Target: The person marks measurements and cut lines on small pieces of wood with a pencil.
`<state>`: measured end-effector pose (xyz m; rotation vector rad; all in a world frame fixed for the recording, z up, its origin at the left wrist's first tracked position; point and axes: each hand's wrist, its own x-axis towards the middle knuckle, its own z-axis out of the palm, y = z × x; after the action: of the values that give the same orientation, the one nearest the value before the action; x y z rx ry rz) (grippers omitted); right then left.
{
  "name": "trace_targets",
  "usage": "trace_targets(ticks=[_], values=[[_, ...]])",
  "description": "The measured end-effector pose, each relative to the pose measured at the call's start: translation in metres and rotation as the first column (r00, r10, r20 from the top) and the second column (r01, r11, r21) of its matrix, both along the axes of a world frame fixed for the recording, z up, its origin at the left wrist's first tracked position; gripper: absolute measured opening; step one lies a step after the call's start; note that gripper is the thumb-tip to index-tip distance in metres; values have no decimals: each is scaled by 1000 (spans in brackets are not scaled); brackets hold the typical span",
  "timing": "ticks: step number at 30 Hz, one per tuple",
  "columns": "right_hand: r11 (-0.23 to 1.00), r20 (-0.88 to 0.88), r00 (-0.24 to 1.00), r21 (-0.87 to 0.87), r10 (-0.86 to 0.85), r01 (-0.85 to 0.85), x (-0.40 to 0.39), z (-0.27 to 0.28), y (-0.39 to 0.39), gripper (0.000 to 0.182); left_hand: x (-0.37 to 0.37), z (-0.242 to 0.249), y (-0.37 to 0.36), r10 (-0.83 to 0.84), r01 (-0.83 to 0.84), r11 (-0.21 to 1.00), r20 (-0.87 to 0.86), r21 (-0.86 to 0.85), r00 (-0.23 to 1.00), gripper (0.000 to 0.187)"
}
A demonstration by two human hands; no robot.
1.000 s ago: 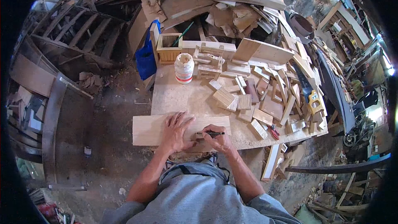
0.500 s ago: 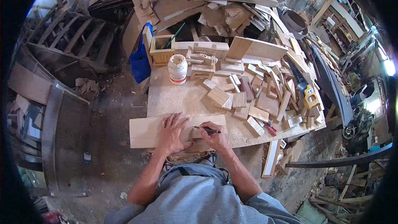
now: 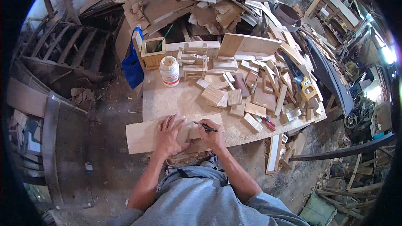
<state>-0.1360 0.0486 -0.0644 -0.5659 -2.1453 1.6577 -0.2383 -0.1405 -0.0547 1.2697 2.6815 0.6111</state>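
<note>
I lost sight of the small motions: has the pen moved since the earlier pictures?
Yes. Judged against the white jar on the table, the pen has moved closer to it, toward the far edge of the board.

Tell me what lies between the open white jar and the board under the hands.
Only a bare stretch of tabletop lies between the jar and the board, as the head view shows.
</note>
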Motion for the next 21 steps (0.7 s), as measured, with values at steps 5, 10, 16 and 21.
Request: trace_targets(ticks=[5,10,16,21], values=[[996,-86,994,58,-67,72,-2,-8,-4,11,-1,8,1,-11,12,999,26,-52,1000,104],[990,-88,987,38,-131,135,-2,-14,-7,10,-1,2,0,-12,12,1000,1,-5,1000,103],[972,-171,960,48,-220,231,-6,-22,-11,8,-1,-4,0,-9,10,1000,19,-17,1000,101],[950,-188,941,84,-282,301,-8,-40,-10,7,-3,-6,-1,-26,26,1000,14,6,1000,102]])
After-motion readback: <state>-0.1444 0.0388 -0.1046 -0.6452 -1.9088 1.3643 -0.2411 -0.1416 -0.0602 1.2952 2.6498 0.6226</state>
